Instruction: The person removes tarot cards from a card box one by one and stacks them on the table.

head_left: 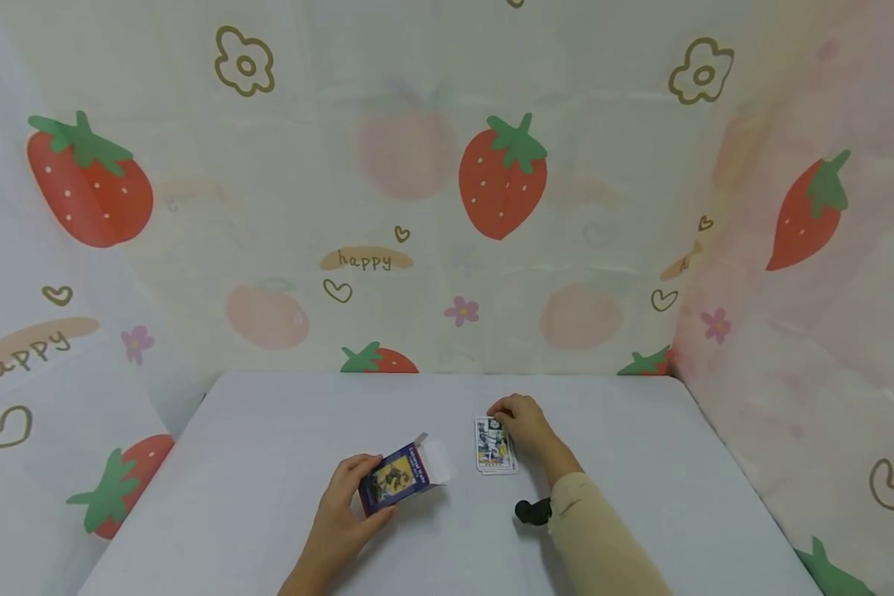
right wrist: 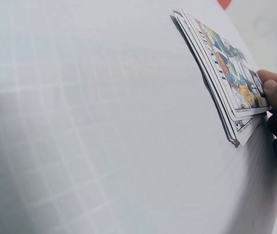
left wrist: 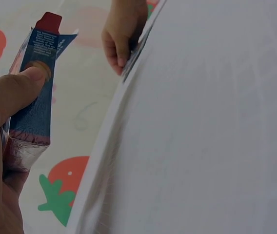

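My left hand (head_left: 343, 503) grips a dark blue tarot card box (head_left: 391, 480) with a yellow picture on its front, tilted above the white table. The box's flap end points right and stands open. In the left wrist view, the thumb presses on the narrow printed side of the box (left wrist: 37, 109). To the right, a small stack of tarot cards (head_left: 495, 451) lies face up, its edges slightly uneven. My right hand (head_left: 525, 424) pinches the far right corner of this stack. Close up in the right wrist view, fingertips are at the edge of the cards (right wrist: 233, 68), the top one showing a colourful figure scene.
The white-covered table (head_left: 268, 430) has its back edge against a pale curtain (head_left: 611, 215) printed with strawberries, which also hangs at both sides. A small black device (head_left: 532, 512) sticks out at the right wrist, beside the beige sleeve (head_left: 599, 538).
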The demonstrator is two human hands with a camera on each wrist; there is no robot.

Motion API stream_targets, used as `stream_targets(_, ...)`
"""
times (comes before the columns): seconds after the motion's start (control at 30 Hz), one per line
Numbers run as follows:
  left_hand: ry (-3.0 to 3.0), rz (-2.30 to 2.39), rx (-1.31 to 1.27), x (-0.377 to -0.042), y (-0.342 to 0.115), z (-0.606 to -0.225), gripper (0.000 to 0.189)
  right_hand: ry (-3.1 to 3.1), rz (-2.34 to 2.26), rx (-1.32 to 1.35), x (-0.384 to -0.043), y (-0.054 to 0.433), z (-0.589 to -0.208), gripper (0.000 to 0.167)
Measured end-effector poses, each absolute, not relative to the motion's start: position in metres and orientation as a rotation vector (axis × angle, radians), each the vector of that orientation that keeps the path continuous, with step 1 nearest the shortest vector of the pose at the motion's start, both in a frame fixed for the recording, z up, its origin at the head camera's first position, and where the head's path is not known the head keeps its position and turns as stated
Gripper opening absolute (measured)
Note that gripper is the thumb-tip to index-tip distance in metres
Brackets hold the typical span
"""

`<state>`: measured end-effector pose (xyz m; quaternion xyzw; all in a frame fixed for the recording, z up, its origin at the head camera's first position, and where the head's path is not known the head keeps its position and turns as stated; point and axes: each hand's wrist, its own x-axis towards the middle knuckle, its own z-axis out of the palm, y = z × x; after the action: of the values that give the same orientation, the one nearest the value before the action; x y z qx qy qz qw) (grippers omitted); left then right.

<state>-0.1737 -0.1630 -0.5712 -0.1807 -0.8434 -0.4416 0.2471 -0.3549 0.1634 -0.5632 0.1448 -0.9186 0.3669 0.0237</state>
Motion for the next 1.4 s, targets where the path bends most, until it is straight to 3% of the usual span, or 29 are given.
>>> stream_targets(1.07, -2.337, -1.206, -0.463, -0.176, -0.163, -0.574, 0.078, -2.832, 1.164, 0.466, -0.35, 0.166, -0.562, 0.014)
stream_targets(1.4, -2.348, -1.193, -0.483, -0.178, -0.162, -0.573, 0.08, -2.773, 1.152, 0.397, -0.333, 0.166, -0.552, 0.013)
